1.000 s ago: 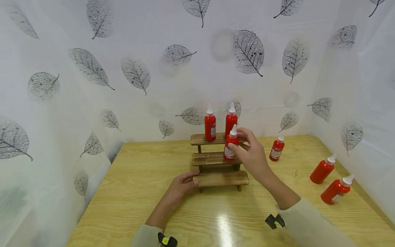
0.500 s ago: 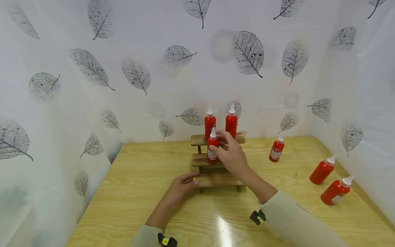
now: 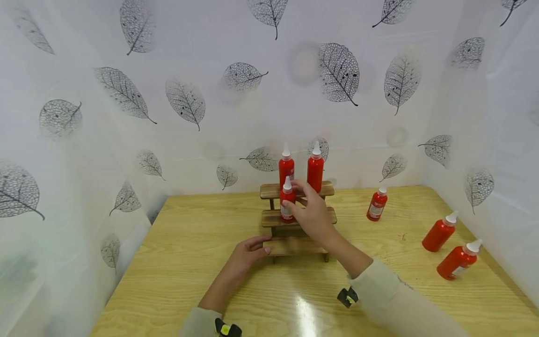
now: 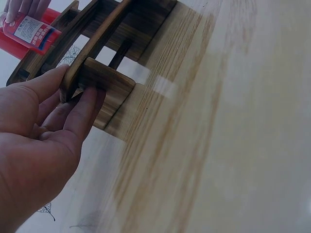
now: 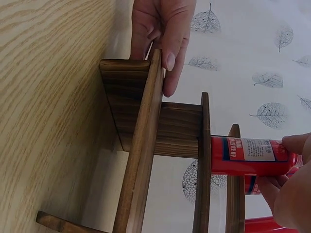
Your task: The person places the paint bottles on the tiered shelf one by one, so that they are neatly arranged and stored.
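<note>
A three-step wooden display stand (image 3: 286, 247) stands on the table. My left hand (image 3: 244, 256) pinches the left end of its lowest board; in the left wrist view the thumb presses above and the fingers curl beneath. On the left part of the middle step, my right hand (image 3: 315, 217) grips an upright red squeeze bottle (image 3: 287, 213) with a white pointed nozzle. The right wrist view has the base of this bottle (image 5: 257, 156) right at the board. Behind it on the top step, two like bottles stand upright, a left one (image 3: 286, 167) and a right one (image 3: 315, 174).
Right of the stand, an upright red bottle (image 3: 376, 205) with a shorter cap sits on the wooden table (image 3: 189, 224). Further right are two tilted-looking red bottles, one farther back (image 3: 439, 234) and one nearer (image 3: 456, 263). A leaf-print sheet (image 3: 252, 107) hangs behind and on both sides.
My right hand has moved the gripped bottle leftward along the middle step, from its right part to in front of the left top bottle. My left hand has stayed on the lowest board.
</note>
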The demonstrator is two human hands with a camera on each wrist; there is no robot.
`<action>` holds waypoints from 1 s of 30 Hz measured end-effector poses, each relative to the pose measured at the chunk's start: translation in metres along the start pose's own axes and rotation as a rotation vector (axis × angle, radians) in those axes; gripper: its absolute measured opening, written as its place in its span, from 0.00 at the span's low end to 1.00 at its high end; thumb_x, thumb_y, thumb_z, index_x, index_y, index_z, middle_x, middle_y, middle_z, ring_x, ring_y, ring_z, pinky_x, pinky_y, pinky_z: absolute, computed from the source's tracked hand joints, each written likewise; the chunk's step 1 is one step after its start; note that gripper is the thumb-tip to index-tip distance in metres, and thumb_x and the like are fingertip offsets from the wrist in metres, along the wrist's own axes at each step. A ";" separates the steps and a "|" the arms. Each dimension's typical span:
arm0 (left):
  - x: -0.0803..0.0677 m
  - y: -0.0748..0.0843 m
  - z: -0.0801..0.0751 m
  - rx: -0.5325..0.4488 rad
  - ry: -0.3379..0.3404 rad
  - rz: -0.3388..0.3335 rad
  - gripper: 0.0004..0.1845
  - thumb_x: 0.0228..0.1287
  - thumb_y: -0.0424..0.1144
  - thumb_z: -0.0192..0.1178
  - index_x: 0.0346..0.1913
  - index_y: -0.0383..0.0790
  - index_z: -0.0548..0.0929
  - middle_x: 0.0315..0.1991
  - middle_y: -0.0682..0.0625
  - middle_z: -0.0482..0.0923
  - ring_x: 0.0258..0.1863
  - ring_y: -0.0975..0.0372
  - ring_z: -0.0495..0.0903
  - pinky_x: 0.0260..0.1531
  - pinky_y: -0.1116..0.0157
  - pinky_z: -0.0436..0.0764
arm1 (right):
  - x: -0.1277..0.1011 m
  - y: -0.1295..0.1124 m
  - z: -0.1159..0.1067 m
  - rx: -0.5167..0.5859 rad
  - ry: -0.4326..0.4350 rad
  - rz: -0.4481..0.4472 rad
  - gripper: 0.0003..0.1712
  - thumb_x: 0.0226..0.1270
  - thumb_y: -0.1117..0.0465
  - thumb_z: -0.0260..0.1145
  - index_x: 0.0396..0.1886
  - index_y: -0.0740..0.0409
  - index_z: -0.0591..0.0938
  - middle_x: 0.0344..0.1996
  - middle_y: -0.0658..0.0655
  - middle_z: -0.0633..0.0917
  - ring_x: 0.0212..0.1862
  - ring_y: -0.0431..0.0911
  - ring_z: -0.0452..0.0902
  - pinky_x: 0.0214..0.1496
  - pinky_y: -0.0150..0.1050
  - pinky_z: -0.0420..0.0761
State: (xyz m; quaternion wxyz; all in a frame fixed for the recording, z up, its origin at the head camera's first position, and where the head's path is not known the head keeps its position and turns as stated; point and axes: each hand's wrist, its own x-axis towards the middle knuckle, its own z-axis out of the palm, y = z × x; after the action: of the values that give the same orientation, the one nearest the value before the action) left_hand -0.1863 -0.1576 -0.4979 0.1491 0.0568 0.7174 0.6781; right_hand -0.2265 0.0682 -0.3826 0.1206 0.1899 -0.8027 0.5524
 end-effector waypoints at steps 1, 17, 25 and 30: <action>0.000 0.000 0.000 0.001 0.002 -0.001 0.27 0.70 0.44 0.65 0.68 0.39 0.77 0.71 0.39 0.71 0.66 0.52 0.74 0.64 0.55 0.76 | -0.001 0.000 0.000 -0.007 0.000 -0.002 0.30 0.68 0.57 0.71 0.68 0.53 0.72 0.60 0.55 0.80 0.61 0.53 0.77 0.64 0.54 0.79; 0.001 -0.001 0.000 -0.020 -0.009 0.008 0.26 0.71 0.42 0.64 0.68 0.37 0.76 0.71 0.38 0.70 0.65 0.52 0.74 0.63 0.57 0.77 | -0.014 0.004 -0.030 -0.053 0.060 -0.007 0.35 0.71 0.48 0.68 0.71 0.58 0.70 0.65 0.62 0.76 0.67 0.56 0.72 0.69 0.55 0.74; 0.001 -0.002 0.000 -0.016 -0.007 0.011 0.26 0.71 0.42 0.64 0.68 0.37 0.76 0.71 0.38 0.69 0.67 0.51 0.72 0.63 0.57 0.77 | -0.022 0.021 -0.068 -0.092 0.173 0.001 0.34 0.71 0.51 0.68 0.71 0.60 0.70 0.63 0.61 0.75 0.66 0.57 0.71 0.71 0.54 0.71; 0.002 -0.003 0.000 -0.013 0.000 0.004 0.26 0.70 0.42 0.64 0.68 0.38 0.76 0.71 0.39 0.70 0.68 0.50 0.72 0.64 0.56 0.77 | -0.027 0.035 -0.093 -0.145 0.232 0.021 0.34 0.72 0.51 0.68 0.71 0.60 0.70 0.62 0.61 0.75 0.66 0.55 0.70 0.71 0.52 0.71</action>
State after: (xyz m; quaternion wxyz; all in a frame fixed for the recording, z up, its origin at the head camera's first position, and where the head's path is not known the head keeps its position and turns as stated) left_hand -0.1881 -0.1577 -0.5011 0.1481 0.0574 0.7127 0.6832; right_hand -0.2190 0.1706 -0.3899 0.2201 0.1070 -0.8231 0.5124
